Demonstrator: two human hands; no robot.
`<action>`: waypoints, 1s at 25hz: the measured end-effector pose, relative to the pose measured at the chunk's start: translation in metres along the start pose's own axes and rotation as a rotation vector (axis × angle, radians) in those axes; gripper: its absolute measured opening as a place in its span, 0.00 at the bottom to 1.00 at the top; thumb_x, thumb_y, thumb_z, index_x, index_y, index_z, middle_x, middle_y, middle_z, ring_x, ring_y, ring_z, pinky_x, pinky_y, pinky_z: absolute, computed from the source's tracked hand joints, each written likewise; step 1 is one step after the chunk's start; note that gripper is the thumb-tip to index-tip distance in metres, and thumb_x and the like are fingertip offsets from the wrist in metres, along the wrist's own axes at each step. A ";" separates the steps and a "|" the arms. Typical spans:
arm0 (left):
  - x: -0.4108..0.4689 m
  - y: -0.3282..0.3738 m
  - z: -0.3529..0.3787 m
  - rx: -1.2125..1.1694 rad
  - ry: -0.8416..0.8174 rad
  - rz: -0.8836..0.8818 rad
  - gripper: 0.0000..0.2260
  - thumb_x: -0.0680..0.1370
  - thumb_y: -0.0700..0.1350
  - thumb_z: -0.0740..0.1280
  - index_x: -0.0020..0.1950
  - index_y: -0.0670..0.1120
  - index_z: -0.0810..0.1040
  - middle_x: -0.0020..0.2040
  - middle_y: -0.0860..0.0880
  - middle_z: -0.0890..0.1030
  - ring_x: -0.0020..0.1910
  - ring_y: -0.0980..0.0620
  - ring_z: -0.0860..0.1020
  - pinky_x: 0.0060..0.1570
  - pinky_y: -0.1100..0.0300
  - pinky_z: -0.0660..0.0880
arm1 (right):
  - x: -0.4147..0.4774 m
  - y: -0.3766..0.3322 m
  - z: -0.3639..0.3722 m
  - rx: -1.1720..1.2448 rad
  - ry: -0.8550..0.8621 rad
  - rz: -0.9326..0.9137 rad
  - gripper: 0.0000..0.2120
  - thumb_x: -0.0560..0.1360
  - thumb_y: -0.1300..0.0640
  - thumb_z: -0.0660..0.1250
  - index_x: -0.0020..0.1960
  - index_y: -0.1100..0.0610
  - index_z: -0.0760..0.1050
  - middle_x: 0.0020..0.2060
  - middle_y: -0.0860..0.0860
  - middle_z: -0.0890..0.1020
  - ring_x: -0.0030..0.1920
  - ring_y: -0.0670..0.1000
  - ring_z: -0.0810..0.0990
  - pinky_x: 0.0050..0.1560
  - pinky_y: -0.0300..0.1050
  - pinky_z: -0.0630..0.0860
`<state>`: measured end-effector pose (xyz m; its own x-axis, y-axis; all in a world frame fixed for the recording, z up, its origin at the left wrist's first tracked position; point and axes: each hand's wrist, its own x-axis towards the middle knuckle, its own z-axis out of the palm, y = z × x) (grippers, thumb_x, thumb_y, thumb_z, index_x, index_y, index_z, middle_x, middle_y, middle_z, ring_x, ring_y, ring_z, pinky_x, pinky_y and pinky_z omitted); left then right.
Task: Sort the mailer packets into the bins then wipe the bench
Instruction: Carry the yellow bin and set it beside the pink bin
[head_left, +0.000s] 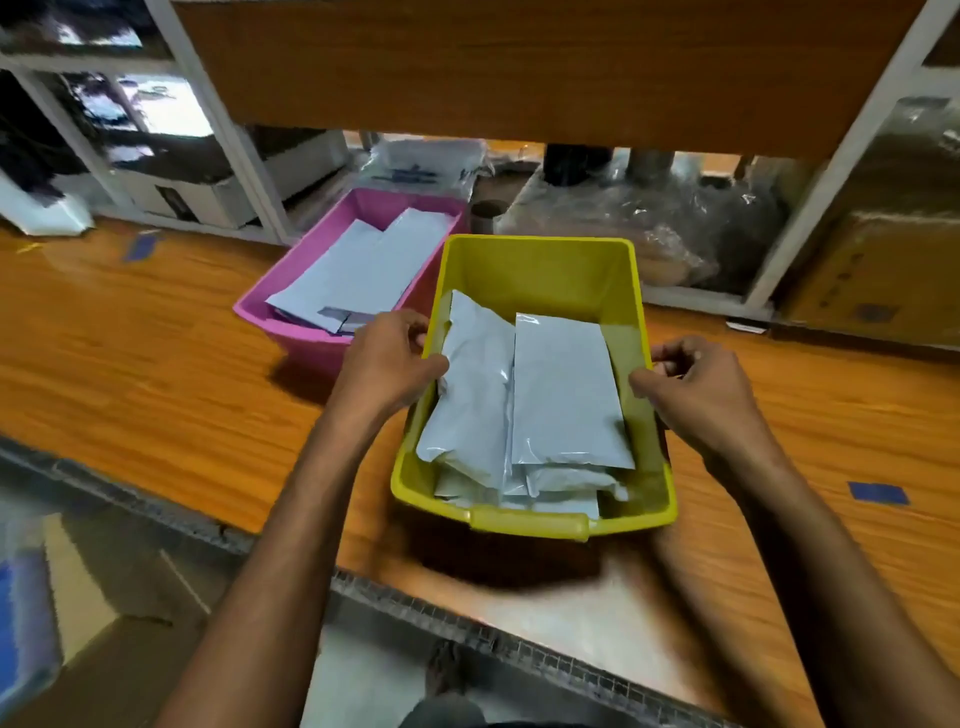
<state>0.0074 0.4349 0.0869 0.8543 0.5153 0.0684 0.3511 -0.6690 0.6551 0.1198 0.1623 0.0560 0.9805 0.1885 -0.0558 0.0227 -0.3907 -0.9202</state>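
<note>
Left hand (389, 364) grips the left rim of the yellow bin (535, 270), thumb over the edge; right hand (696, 387) grips the right rim. White packets (566, 389) lie stacked inside. At 11 o'clock, just beside it, the pink bin (363, 205) holds flat packets (363, 270) on the wooden counter (130, 338)
</note>
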 end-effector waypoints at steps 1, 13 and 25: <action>0.029 -0.004 -0.002 0.024 -0.036 0.016 0.09 0.71 0.43 0.74 0.51 0.47 0.84 0.41 0.51 0.84 0.42 0.48 0.82 0.43 0.52 0.78 | 0.014 -0.005 0.013 0.020 0.035 0.028 0.09 0.63 0.56 0.71 0.44 0.55 0.79 0.30 0.47 0.77 0.30 0.49 0.73 0.35 0.46 0.71; 0.194 -0.025 0.012 0.257 -0.110 0.216 0.10 0.72 0.41 0.74 0.52 0.44 0.82 0.45 0.46 0.84 0.46 0.43 0.81 0.39 0.54 0.72 | 0.106 -0.030 0.087 -0.021 0.255 0.174 0.07 0.69 0.61 0.71 0.47 0.58 0.81 0.27 0.43 0.75 0.27 0.42 0.70 0.30 0.40 0.67; 0.209 -0.057 0.004 0.115 -0.178 0.166 0.18 0.77 0.51 0.73 0.66 0.52 0.76 0.50 0.48 0.81 0.47 0.47 0.80 0.44 0.56 0.71 | 0.112 -0.029 0.106 -0.081 0.265 0.110 0.11 0.70 0.64 0.70 0.50 0.54 0.82 0.39 0.49 0.82 0.38 0.46 0.77 0.40 0.45 0.75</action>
<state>0.1677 0.5784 0.0608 0.9542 0.2980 0.0273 0.2335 -0.7983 0.5552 0.2081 0.2903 0.0351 0.9945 -0.0966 -0.0408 -0.0816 -0.4683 -0.8798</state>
